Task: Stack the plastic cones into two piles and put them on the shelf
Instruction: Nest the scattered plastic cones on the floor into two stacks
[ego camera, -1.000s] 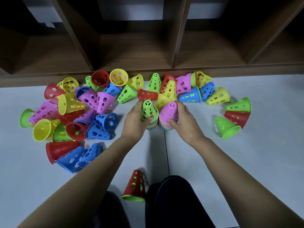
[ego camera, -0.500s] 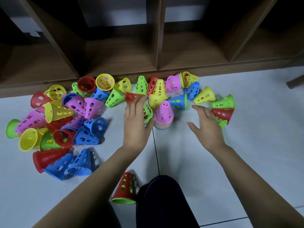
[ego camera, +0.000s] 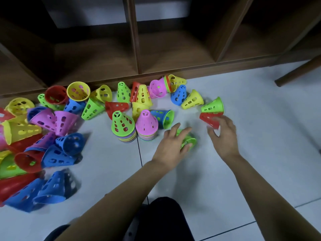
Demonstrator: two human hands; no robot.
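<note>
1. Head view, looking down at a pale tiled floor in front of a low wooden shelf, whose compartments hold no cones yet.
2. Two upright piles stand side by side, touching: a green-topped pile and a pink-topped pile.
3. The left hand lies over a green cone tipped on its side just right of the piles, with fingers across its top and the thumb under its rim, gripping it.
4. The right hand reaches farther right and curls its fingers over the wide rim of a red cone, thumb close below.
5. Loose cones lie scattered along the shelf foot and heaped at the left, so stacking looks far from complete.
6. Step in hand, as judged: gathering one cone per hand.
7. The next move calls for turning each cone wide end down, centring it over a pile's tip and lowering it squarely, since a sideways knock could topple either pile.
</note>
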